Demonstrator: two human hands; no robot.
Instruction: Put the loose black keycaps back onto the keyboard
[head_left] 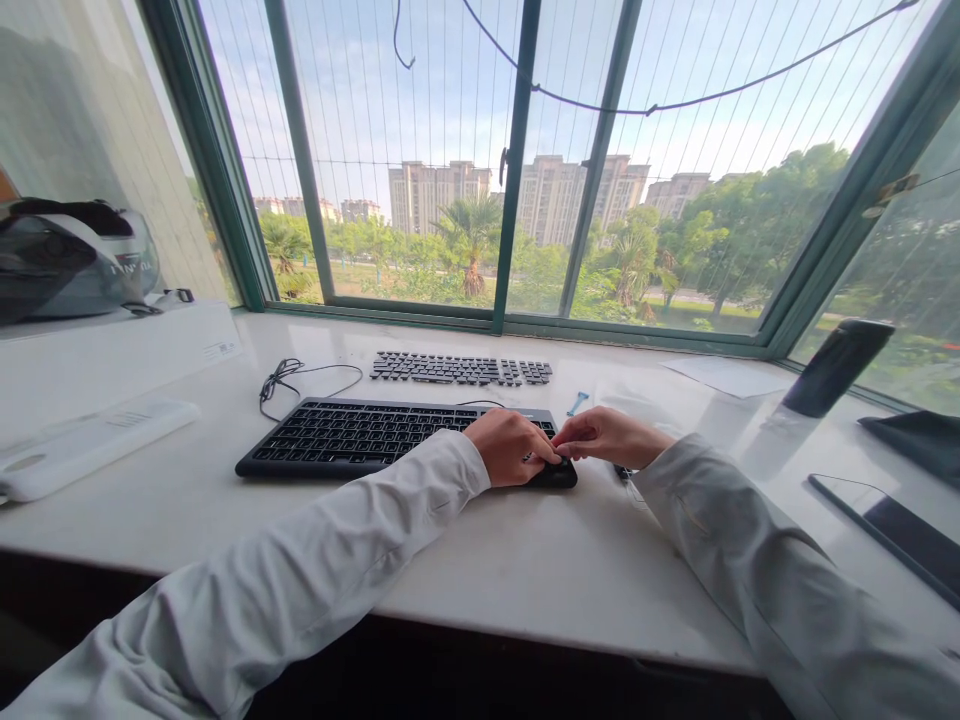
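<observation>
I'm watching both hands meeting at the right end of the keyboard [390, 440], which is lying flat on the desk [525, 570]. Its long axis is running left to right across the view, near edge facing me. The left hand [512, 447] is curling down over the right corner, fingers closed on it. The right hand [606, 436] is coming in from the right, fingertips pinched together and touching the same corner; I cannot tell what, if anything, they are pinching. Both hands are equally near. A row of loose keycaps [461, 369] is lying just beyond the keyboard, parallel to it, toward the window.
</observation>
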